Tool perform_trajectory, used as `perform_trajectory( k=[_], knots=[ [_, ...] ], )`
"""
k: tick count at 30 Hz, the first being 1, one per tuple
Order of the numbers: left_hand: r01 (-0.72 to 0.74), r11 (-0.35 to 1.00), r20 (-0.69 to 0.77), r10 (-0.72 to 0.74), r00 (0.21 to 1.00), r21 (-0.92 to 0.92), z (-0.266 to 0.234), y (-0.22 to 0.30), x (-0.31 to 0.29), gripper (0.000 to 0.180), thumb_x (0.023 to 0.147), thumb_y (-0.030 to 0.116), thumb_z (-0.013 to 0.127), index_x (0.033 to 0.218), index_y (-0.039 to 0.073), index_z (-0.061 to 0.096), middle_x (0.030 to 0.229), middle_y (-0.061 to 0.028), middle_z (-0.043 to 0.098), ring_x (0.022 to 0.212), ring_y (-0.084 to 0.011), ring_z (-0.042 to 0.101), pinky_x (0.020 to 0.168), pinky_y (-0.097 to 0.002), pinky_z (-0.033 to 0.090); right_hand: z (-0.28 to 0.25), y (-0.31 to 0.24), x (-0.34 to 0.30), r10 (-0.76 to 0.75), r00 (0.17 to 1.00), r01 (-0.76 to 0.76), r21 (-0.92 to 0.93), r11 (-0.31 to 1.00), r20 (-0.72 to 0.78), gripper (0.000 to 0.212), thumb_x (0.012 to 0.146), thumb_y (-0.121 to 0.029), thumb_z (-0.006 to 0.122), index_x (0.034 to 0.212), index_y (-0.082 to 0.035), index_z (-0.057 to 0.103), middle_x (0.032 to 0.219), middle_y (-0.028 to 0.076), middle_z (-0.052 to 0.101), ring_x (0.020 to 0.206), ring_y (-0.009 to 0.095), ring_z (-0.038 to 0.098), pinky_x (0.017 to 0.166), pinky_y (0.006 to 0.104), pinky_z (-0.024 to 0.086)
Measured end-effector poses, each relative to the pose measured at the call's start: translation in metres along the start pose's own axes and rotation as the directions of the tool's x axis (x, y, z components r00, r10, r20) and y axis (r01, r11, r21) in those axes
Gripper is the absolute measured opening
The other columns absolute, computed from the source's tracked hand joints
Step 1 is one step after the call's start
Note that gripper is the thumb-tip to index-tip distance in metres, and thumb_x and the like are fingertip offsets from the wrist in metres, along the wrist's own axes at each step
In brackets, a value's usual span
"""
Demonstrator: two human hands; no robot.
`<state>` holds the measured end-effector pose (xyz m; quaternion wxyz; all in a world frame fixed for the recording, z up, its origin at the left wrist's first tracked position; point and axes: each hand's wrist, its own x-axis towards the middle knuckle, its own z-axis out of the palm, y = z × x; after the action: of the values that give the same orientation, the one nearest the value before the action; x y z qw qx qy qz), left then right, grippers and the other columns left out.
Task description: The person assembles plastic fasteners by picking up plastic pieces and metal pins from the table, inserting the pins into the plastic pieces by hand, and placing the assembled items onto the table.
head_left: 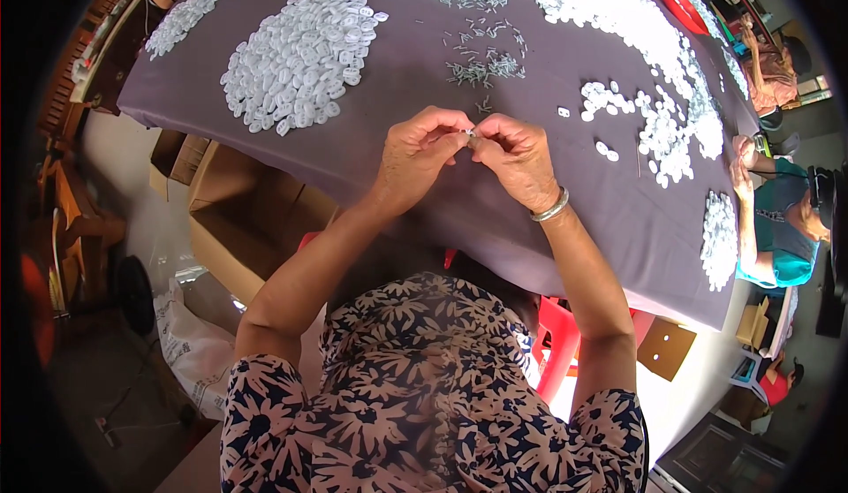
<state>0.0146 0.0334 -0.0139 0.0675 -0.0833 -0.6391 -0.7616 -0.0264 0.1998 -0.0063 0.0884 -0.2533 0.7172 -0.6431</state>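
My left hand and my right hand meet above the near part of the cloth-covered table, fingertips almost touching. Both are closed in a pinch around a small white plastic piece, mostly hidden by the fingers. A metal bangle circles my right wrist. Just beyond my hands lie loose small grey metal pins. A large heap of white oval plastic pieces sits to the left, and scattered white pieces lie to the right.
The dark tablecloth drapes over the near edge. More white pieces cover the far side, near a red dish. An open cardboard box stands below left. A co-worker in teal sits at the right; other people are further off.
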Motion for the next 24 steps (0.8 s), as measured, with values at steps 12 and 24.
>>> perform_trajectory(
  k=[12,24],
  knots=[
    [0.007,0.986,-0.081,0.007,0.997,0.165,-0.019,-0.003,0.009,0.009,0.089,0.002,0.058,0.097,0.004,0.063,0.088,0.001,0.06,0.075,-0.0044,0.054,0.061,-0.0209,0.047,-0.045,0.0,0.038,0.093,0.981,-0.157,-0.416,0.896,-0.171,0.007,0.085,-0.008,0.063,0.085,-0.001,0.065,0.067,-0.004,0.059,0.059,0.004,0.048,0.053,0.0213,0.039],
    [-0.028,0.985,-0.083,0.043,0.996,0.17,-0.016,-0.005,0.01,0.011,0.088,0.001,0.057,0.098,0.004,0.063,0.09,0.0006,0.06,0.075,-0.0048,0.053,0.061,-0.021,0.046,-0.035,-0.009,0.085,0.298,0.948,-0.278,-0.746,0.605,-0.111,0.023,0.067,-0.019,0.065,0.078,0.002,0.066,0.064,0.01,0.061,0.061,0.018,0.058,0.061,0.0316,0.047]
  ],
)
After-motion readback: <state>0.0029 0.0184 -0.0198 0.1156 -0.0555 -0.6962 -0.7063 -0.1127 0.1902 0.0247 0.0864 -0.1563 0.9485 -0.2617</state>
